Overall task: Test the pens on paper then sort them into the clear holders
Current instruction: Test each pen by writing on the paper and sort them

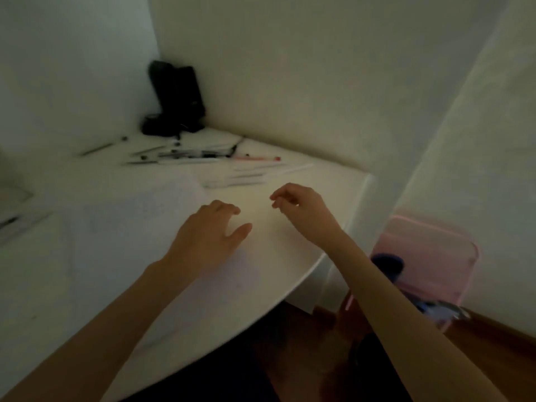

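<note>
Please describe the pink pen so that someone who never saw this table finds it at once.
Start at the black object standing in the far corner of the white table. Loose pens lie scattered before it. At the right of that scatter lies the pink pen, the only coloured one among dark and white pens.

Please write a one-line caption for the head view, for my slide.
Empty left hand and right hand above the white table; pens lie scattered beyond them near the corner.
</note>
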A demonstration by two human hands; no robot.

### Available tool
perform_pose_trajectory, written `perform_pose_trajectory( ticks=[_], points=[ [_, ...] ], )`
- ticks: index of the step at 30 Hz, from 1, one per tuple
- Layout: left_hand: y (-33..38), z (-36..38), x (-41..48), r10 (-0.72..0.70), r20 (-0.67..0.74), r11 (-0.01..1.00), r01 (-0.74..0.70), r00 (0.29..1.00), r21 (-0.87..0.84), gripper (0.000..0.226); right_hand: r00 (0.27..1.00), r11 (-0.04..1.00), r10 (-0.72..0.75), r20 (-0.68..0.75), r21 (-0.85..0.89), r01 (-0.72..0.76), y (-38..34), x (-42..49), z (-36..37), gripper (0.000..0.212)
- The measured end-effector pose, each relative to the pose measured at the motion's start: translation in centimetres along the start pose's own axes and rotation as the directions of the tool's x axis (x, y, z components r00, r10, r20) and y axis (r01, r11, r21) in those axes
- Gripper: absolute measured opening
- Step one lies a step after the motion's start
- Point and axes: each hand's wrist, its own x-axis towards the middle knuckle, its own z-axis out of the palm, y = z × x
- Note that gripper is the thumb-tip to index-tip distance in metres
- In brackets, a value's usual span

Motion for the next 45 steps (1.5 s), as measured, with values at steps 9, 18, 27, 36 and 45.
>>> perform_pose_trajectory(
  ticks=[9,18,27,36,45],
  points=[
    [-9.5,-3.0,-2.8,-0.083,-0.006,0.996,0.083,0.997,-0.021,0.038,0.988,0.876,-0.118,0.103,-0.458,0.153,1.1,9.9,6.6,0.024],
    [-12.8,-3.1,-4.2,-0.053,-0.080,0.993,0.044,0.995,-0.106,0.052,0.992,0.849,-0.125,0.028,-0.515,0.121,-0.1,10.2,7.8,0.020],
    [-15.6,-4.2,-3.8,-0.086,-0.350,0.996,0.087,0.933,-0.011,0.065,0.854,0.942,-0.336,0.398,0.145,0.303,-9.5,7.5,13.3,0.007],
    [-16.2,-3.6,-3.6,0.001,-0.336,1.000,-0.004,0.942,-0.007,0.037,0.879,0.837,-0.304,0.368,0.544,0.062,-8.6,6.8,14.7,0.006],
    [-14.9,-3.3,-3.9,-0.087,-0.300,0.990,0.050,0.950,-0.128,0.032,0.841,0.679,-0.364,0.399,0.733,-0.054,-8.6,6.2,15.8,0.008]
  ],
)
